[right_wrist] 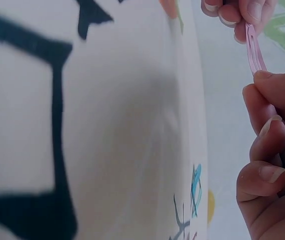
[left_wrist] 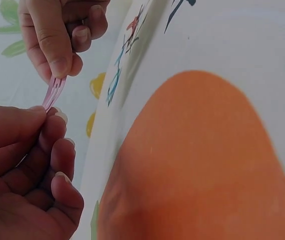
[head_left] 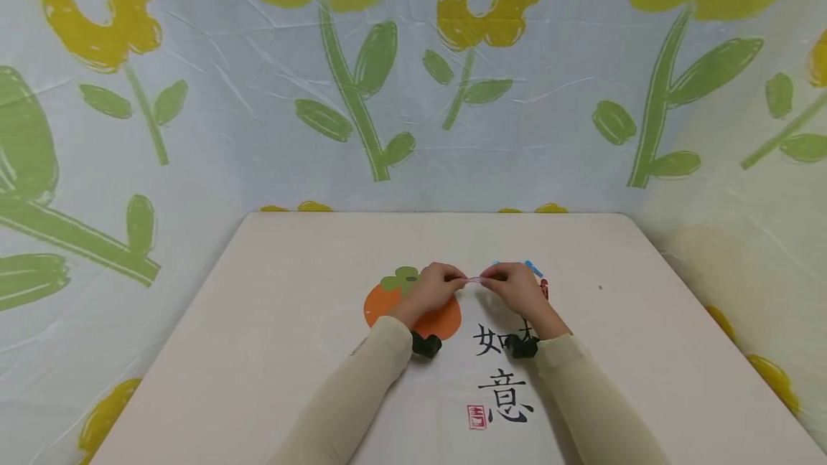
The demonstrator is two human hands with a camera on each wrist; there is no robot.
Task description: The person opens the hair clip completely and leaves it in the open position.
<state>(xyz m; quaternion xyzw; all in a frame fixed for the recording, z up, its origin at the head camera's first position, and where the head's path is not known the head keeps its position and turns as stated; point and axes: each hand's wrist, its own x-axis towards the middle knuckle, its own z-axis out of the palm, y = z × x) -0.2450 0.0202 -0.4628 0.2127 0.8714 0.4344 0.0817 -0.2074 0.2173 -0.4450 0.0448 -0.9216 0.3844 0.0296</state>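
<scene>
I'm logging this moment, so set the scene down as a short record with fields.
Left hand: pinches one end of the pink clip
Right hand: pinches the other end
Pink clip: held above the table, between both hands
Near right hand: blue shape and red shape, partly hidden
Table print: orange fruit, black characters
Backdrop: flower-printed sheet

Left sleeve (head_left: 349,393): we see long, plain fabric in pale cream-beige, slightly creased.
Right sleeve (head_left: 591,397): we find the same cream-beige cloth, also long and unpatterned.
Cuffs (head_left: 395,329): we see them end near the wrists, simple and fairly snug.
Left wrist block (head_left: 426,345): we make out a small, black, angular piece beside the cuff.
Right wrist block (head_left: 522,346): we see a similar black one, its details too small to read.
Left hand (head_left: 438,285), right hand (head_left: 517,287): we see both ungloved, the nails (right_wrist: 271,173) slightly projecting.
</scene>
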